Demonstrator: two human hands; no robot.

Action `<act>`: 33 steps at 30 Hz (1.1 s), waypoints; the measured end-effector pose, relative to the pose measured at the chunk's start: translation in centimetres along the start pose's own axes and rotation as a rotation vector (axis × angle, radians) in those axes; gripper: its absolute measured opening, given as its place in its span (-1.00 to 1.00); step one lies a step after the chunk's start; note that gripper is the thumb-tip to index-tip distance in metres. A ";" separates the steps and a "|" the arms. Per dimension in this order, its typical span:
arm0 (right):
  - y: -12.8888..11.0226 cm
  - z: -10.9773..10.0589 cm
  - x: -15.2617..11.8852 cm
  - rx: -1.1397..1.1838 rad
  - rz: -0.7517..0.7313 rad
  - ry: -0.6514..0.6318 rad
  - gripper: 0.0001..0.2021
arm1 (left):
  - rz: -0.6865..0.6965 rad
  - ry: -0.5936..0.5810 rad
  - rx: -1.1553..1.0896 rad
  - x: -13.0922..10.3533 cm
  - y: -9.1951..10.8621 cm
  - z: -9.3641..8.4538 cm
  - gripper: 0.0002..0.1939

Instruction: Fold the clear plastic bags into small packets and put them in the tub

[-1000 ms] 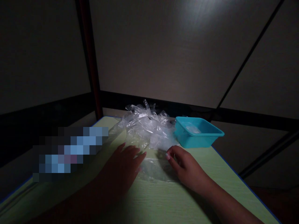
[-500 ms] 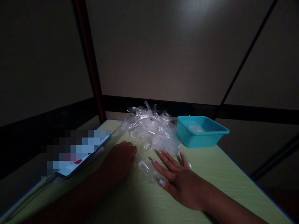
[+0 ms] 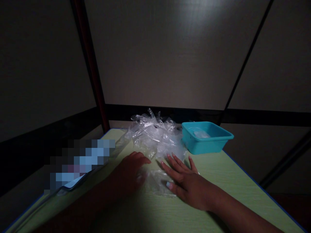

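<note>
A clear plastic bag [image 3: 159, 182] lies fairly flat on the table between my hands. My right hand [image 3: 188, 184] rests palm down with its fingers spread, its thumb and part of the palm over the bag's right side. At the bag's left end is my left hand [image 3: 133, 170], holding nothing that I can see. One finger points right and stands apart from the thumb, which is smeared by motion. Just beyond my fingertips sits a crumpled heap of clear plastic bags [image 3: 155, 132].
A turquoise plastic basin [image 3: 206, 145] with a folded clear plastic piece [image 3: 201, 134] inside stands right of the heap. To the left lies a partly pixelated device with a lit screen [image 3: 75, 181], a cable beside it. The pale green table [image 3: 230, 181] has blue edges; wall panels rise behind.
My left hand has gone from curled fingers to an extended finger and moved slightly right. The bag between my hands now lies flatter and wider. My right hand has barely moved.
</note>
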State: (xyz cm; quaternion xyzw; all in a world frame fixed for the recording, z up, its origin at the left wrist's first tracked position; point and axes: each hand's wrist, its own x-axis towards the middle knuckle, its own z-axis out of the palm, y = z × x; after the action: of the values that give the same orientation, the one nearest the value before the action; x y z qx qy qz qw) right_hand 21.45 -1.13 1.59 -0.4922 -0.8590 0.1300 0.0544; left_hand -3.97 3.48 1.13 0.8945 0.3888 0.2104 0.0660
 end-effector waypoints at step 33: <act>-1.2 0.5 0.4 -0.010 -0.070 -0.039 -0.26 | 0.236 0.101 -0.066 -1.0 3.8 1.0 -0.52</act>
State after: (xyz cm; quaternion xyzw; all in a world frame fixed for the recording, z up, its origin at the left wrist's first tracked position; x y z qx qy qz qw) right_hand 20.11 -1.44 1.39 -0.4593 -0.8773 0.1335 0.0398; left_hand -1.63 0.18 0.98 0.9197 0.2764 0.2744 0.0505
